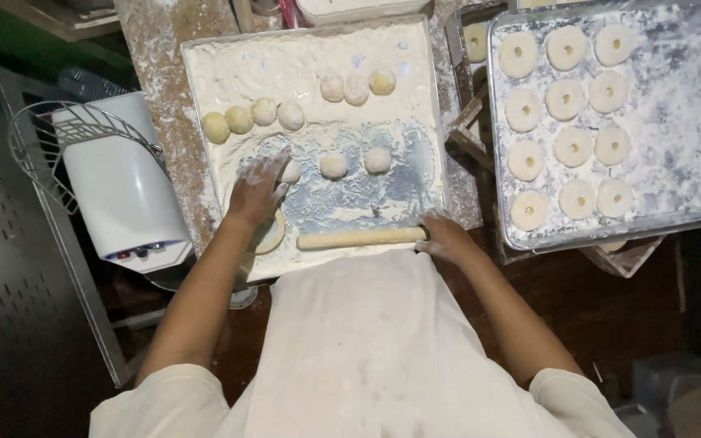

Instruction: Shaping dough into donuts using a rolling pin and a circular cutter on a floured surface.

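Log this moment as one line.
left hand: on dough ball | right hand: at rolling pin end | floured tray | ring tray

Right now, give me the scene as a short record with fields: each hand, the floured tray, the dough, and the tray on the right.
left hand: palm down on a dough ball on the floured tray
right hand: on the end of the rolling pin
rolling pin: lies flat along the tray's near edge
loose dough balls: nine others on the floured tray, in three groups
second tray: to the right, holds rows of ring-shaped dough pieces, its right part bare and floured
white machine: left of the table
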